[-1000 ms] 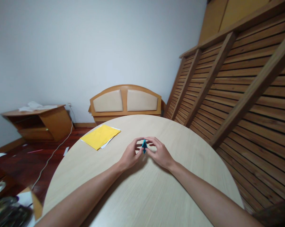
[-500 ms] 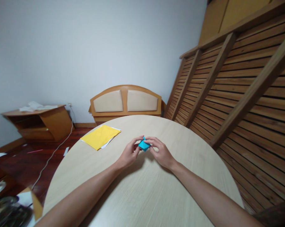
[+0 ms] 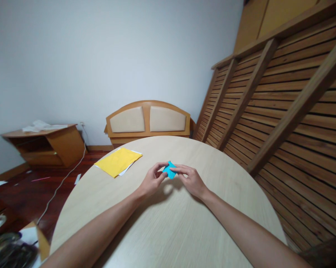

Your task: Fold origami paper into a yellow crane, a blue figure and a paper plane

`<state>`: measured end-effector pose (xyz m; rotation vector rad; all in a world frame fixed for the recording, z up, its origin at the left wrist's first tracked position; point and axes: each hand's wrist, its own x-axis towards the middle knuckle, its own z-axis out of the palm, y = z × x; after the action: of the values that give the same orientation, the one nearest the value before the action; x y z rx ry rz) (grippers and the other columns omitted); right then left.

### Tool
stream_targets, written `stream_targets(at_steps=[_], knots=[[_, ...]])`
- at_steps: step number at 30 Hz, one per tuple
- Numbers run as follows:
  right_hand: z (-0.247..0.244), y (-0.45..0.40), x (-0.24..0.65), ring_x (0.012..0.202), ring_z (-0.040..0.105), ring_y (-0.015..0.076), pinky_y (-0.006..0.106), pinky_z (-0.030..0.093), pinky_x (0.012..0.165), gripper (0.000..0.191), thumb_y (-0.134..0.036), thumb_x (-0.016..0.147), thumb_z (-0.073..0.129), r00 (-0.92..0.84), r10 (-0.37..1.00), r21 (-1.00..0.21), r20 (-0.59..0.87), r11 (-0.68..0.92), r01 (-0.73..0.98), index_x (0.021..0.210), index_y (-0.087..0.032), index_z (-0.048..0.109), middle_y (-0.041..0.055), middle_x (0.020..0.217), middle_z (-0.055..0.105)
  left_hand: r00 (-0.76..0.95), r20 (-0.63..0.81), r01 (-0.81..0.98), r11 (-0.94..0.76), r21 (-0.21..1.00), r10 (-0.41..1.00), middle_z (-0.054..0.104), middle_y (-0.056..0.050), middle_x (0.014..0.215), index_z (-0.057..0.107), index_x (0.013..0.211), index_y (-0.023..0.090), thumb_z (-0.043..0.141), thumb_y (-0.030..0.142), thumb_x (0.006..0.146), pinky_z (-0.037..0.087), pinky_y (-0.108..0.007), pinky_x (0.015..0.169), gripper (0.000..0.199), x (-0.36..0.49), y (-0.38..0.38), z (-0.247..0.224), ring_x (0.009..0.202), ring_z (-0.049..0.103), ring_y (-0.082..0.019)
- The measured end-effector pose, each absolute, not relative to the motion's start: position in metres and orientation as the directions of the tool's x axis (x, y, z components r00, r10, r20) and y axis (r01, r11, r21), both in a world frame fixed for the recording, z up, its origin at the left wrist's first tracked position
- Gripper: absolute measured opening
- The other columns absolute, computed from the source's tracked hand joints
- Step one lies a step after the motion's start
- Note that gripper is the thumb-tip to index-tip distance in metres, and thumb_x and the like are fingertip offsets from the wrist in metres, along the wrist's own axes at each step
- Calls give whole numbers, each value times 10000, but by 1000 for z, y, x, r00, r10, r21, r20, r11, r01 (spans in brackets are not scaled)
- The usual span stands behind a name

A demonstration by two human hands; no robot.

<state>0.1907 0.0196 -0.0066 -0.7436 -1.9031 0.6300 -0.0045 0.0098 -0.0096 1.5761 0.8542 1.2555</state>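
A small piece of folded turquoise paper (image 3: 170,170), roughly diamond-shaped with a crease down its middle, is held between my hands a little above the table. My left hand (image 3: 153,178) pinches its left corner between thumb and fingers. On the other side, my right hand (image 3: 191,181) grips the right part, with fingertips lying across the paper's front. Those fingers hide part of the right half. To the left on the table lies a yellow sheet of paper (image 3: 119,161) with white sheets beneath it.
The round pale wooden table (image 3: 168,230) fills the foreground. Beyond it stands a headboard (image 3: 147,119) against the wall. A slatted wooden frame (image 3: 268,108) leans on the right. A low cabinet (image 3: 45,145) and a cable (image 3: 62,182) are at the left.
The right fingers have slid left over the paper's face, and the left thumb has come up onto its front. The folded paper has turned slightly.
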Motion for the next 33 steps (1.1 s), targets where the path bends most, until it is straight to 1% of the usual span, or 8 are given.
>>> stream_targets(at_steps=[5, 8, 12, 15, 21, 26, 30, 33], knots=[[-5, 17, 191, 1137, 627, 214, 451, 456, 1046, 349, -120, 852, 511, -366, 724, -683, 585, 683, 259, 1057, -260, 758, 54, 1194, 696, 213, 320, 6, -328, 944, 923, 615, -113, 1286, 572, 1138, 182, 746, 536, 734, 578, -353, 888, 565, -3, 12, -11, 1002, 665, -193], [-4, 16, 190, 1125, 624, 208, 418, 481, 1013, 316, -123, 853, 522, -374, 723, -684, 581, 683, 257, 1052, -230, 742, 72, 1182, 686, 185, 340, 34, -352, 936, 922, 630, -106, 1233, 563, 1123, 180, 754, 504, 733, 573, -341, 881, 541, -3, 15, -13, 1025, 654, -193], [-9, 16, 186, 979, 661, 179, 348, 550, 876, 230, -187, 854, 582, -375, 746, -738, 550, 644, 199, 1071, -194, 658, 71, 1109, 669, 173, 354, 22, -363, 931, 919, 643, -97, 1179, 539, 1140, 188, 764, 405, 736, 566, -320, 864, 511, -5, 17, -15, 1043, 647, -189], [-13, 17, 184, 873, 669, 160, 335, 563, 822, 260, -243, 828, 655, -357, 781, -779, 513, 598, 189, 1074, -197, 586, 46, 1063, 656, 168, 353, 31, -362, 931, 921, 656, -94, 1150, 539, 1154, 190, 765, 354, 734, 561, -313, 846, 505, -5, 17, -15, 1033, 650, -188], [-13, 15, 180, 852, 677, 158, 325, 566, 782, 271, -241, 812, 659, -355, 797, -812, 489, 564, 150, 1023, -210, 492, 30, 1046, 622, 173, 343, 67, -359, 931, 923, 675, -88, 1117, 590, 1092, 175, 767, 385, 730, 549, -304, 825, 455, -5, 15, -14, 1018, 649, -194], [-17, 17, 178, 882, 664, 157, 339, 560, 814, 348, -202, 790, 659, -339, 795, -808, 503, 572, 140, 1065, -225, 446, 33, 1075, 589, 191, 333, 68, -351, 934, 923, 699, -85, 1054, 638, 1006, 162, 775, 430, 725, 547, -306, 816, 412, -4, 15, -14, 944, 660, -190], [-19, 17, 178, 964, 653, 173, 345, 547, 848, 495, -168, 779, 650, -335, 798, -818, 501, 563, 119, 1203, -233, 402, 47, 1077, 586, 199, 330, 70, -349, 934, 923, 705, -77, 990, 647, 967, 155, 772, 458, 722, 533, -310, 835, 409, -4, 16, -15, 894, 657, -179], [-17, 15, 178, 935, 660, 162, 342, 543, 854, 581, -159, 793, 634, -393, 792, -842, 466, 534, 79, 1300, -235, 363, 43, 1054, 605, 203, 307, 53, -324, 945, 930, 699, -81, 983, 643, 957, 155, 770, 479, 715, 533, -307, 813, 424, -3, 14, -14, 877, 651, -176]])
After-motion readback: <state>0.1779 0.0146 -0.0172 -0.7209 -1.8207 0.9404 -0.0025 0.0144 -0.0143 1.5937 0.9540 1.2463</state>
